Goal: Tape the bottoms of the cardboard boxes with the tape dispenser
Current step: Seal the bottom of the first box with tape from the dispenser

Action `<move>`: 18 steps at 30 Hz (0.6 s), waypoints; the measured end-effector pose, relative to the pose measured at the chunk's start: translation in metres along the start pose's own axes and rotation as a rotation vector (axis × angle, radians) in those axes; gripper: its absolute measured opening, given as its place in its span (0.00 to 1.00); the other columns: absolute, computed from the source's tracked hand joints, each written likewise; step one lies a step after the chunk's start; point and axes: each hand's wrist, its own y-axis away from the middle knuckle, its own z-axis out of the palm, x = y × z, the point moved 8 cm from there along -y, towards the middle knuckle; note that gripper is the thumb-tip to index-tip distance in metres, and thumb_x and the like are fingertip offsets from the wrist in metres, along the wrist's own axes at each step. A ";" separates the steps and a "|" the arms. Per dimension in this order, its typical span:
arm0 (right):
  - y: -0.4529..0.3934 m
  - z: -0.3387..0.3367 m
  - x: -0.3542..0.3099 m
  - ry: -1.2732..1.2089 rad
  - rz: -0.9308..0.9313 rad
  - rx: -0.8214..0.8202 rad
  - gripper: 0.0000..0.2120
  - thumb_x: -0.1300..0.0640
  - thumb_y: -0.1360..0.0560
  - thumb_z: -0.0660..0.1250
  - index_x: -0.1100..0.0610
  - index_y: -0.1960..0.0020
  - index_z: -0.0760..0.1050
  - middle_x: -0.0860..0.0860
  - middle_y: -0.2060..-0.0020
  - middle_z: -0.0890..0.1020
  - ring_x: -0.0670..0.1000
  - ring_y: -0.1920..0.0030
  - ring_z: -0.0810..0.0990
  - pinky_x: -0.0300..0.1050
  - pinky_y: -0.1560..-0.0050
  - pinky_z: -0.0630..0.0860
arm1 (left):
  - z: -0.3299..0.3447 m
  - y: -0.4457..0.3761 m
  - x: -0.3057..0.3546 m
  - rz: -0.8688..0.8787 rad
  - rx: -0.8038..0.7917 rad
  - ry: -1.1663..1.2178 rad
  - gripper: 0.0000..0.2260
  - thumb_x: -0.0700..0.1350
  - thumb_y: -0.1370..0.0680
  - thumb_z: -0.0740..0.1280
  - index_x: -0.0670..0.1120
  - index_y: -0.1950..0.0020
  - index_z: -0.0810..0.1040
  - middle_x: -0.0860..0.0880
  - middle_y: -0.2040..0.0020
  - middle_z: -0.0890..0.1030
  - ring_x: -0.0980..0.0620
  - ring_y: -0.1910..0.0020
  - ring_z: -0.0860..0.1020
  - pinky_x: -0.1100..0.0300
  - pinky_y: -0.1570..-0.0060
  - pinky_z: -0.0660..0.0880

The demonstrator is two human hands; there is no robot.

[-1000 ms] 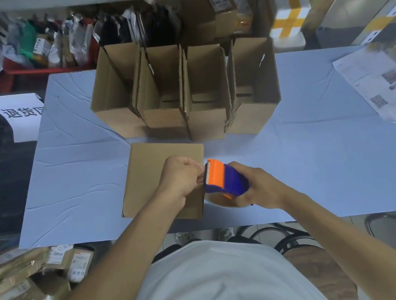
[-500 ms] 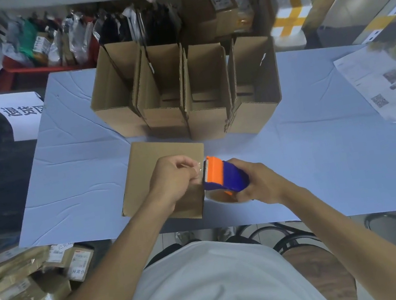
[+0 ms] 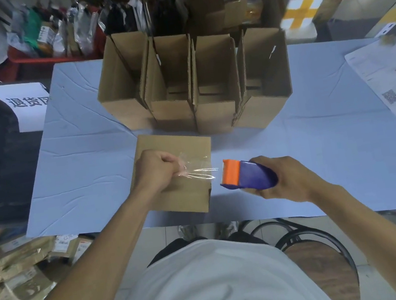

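A cardboard box (image 3: pixel 181 147) lies bottom-up on the blue table (image 3: pixel 84 162), near its front edge. My left hand (image 3: pixel 157 170) is closed over the box, pinching the free end of clear tape (image 3: pixel 197 169). The tape stretches rightward to a blue and orange tape dispenser (image 3: pixel 246 174), which my right hand (image 3: pixel 287 178) grips just right of the box, above the table. Several open cardboard boxes (image 3: pixel 194 85) stand side by side behind it.
A printed paper sheet (image 3: pixel 393 77) lies at the table's right end. A white sign (image 3: pixel 26 102) sits at the left. Shelves with bags and parcels (image 3: pixel 64 31) run behind the table. Wrapped packages (image 3: pixel 16 269) are piled on the floor left. A stool (image 3: pixel 320 260) stands beside me.
My right hand has pulled the dispenser to the right, away from my left hand. A strip of clear tape now spans the gap over the box.
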 end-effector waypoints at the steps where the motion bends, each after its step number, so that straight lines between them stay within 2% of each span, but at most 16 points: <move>1: -0.002 0.001 0.001 0.002 0.003 -0.006 0.23 0.41 0.33 0.76 0.40 0.42 0.70 0.36 0.59 0.79 0.39 0.59 0.78 0.36 0.61 0.75 | 0.002 0.000 -0.001 0.001 0.001 -0.042 0.05 0.42 0.29 0.74 0.49 0.66 0.85 0.52 0.65 0.85 0.51 0.58 0.84 0.56 0.50 0.80; 4: -0.006 0.006 0.006 0.014 0.009 -0.023 0.23 0.41 0.34 0.75 0.39 0.42 0.70 0.35 0.60 0.79 0.37 0.58 0.77 0.33 0.63 0.72 | 0.006 -0.003 -0.009 -0.023 0.010 -0.137 0.05 0.42 0.29 0.75 0.48 0.66 0.85 0.50 0.65 0.85 0.51 0.58 0.83 0.55 0.50 0.80; 7: -0.009 0.013 0.010 0.007 0.015 -0.042 0.24 0.40 0.34 0.73 0.39 0.42 0.70 0.36 0.59 0.80 0.38 0.58 0.78 0.34 0.62 0.73 | 0.011 -0.004 -0.011 -0.024 0.033 -0.249 0.06 0.43 0.29 0.74 0.48 0.67 0.84 0.49 0.66 0.84 0.48 0.60 0.83 0.54 0.54 0.81; 11: -0.013 0.023 0.017 -0.005 0.046 -0.073 0.23 0.41 0.34 0.74 0.42 0.41 0.71 0.41 0.58 0.82 0.44 0.59 0.80 0.39 0.59 0.77 | 0.014 -0.006 -0.002 0.084 0.089 -0.447 0.06 0.49 0.31 0.76 0.49 0.65 0.84 0.48 0.62 0.84 0.45 0.59 0.81 0.52 0.57 0.80; 15: -0.018 0.025 0.020 -0.012 0.062 -0.066 0.24 0.42 0.33 0.75 0.42 0.41 0.71 0.41 0.58 0.81 0.44 0.60 0.79 0.37 0.60 0.76 | 0.019 -0.011 0.012 0.244 0.155 -0.709 0.07 0.52 0.27 0.72 0.49 0.59 0.83 0.45 0.58 0.82 0.42 0.58 0.78 0.57 0.62 0.71; 18: -0.019 0.022 0.024 0.025 0.073 -0.086 0.24 0.45 0.33 0.75 0.43 0.41 0.71 0.41 0.58 0.81 0.44 0.60 0.79 0.37 0.61 0.75 | 0.014 -0.017 0.011 0.280 0.195 -0.856 0.11 0.53 0.24 0.69 0.45 0.55 0.81 0.41 0.54 0.82 0.39 0.55 0.79 0.56 0.62 0.66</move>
